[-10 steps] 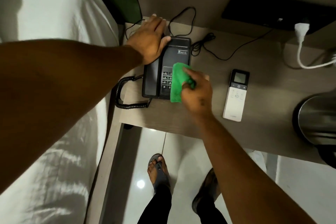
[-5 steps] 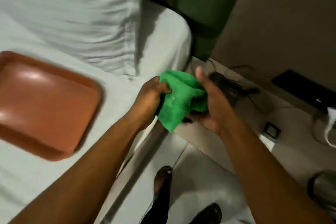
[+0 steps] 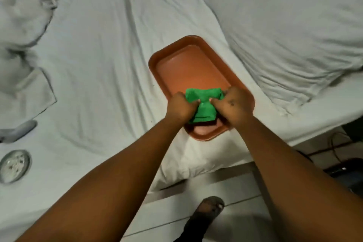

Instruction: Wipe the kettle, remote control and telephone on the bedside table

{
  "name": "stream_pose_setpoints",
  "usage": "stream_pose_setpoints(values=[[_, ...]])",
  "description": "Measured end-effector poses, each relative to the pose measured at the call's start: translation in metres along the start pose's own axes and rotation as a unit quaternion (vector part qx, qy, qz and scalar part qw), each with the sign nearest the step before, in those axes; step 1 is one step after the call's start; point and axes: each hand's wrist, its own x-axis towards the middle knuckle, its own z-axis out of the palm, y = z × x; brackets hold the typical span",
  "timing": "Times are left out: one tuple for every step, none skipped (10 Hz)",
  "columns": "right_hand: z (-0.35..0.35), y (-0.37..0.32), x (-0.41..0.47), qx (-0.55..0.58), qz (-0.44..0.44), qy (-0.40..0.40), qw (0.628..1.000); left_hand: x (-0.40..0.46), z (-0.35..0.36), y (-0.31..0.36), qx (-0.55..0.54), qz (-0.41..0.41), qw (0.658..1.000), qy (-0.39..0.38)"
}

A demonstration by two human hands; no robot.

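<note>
A green cloth (image 3: 203,104) is bunched over the near end of an orange-brown tray (image 3: 188,67) that lies on the white bed. My left hand (image 3: 181,107) grips the cloth's left side and my right hand (image 3: 232,105) grips its right side, thumbs nearly meeting over the middle. The kettle, remote control and telephone are out of view; only a dark edge of the bedside table area (image 3: 341,169) with cables shows at the far right.
A white pillow (image 3: 290,31) lies right of the tray. Crumpled white linen (image 3: 23,15) sits at the upper left. A round glass dish (image 3: 14,165) rests on the bed's near left. My sandalled foot (image 3: 208,212) stands on the tiled floor.
My view swung left from the bedside table to the bed. The cloth left the telephone; both hands took it and brought it down onto the tray.
</note>
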Motion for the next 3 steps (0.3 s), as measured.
stream_pose_setpoints(values=[[0.006, 0.006, -0.001, 0.003, -0.017, 0.025, 1.0, -0.001, 0.007, 0.003, 0.049, 0.024, 0.998, 0.04], [0.01, 0.016, -0.013, 0.169, -0.015, 0.005, 0.986, -0.013, 0.015, 0.015, 0.113, 0.113, 0.985, 0.067], [0.003, 0.03, -0.022, 0.211, -0.025, 0.033, 0.977, -0.027, 0.024, 0.029, 0.186, 0.199, 0.959, 0.079]])
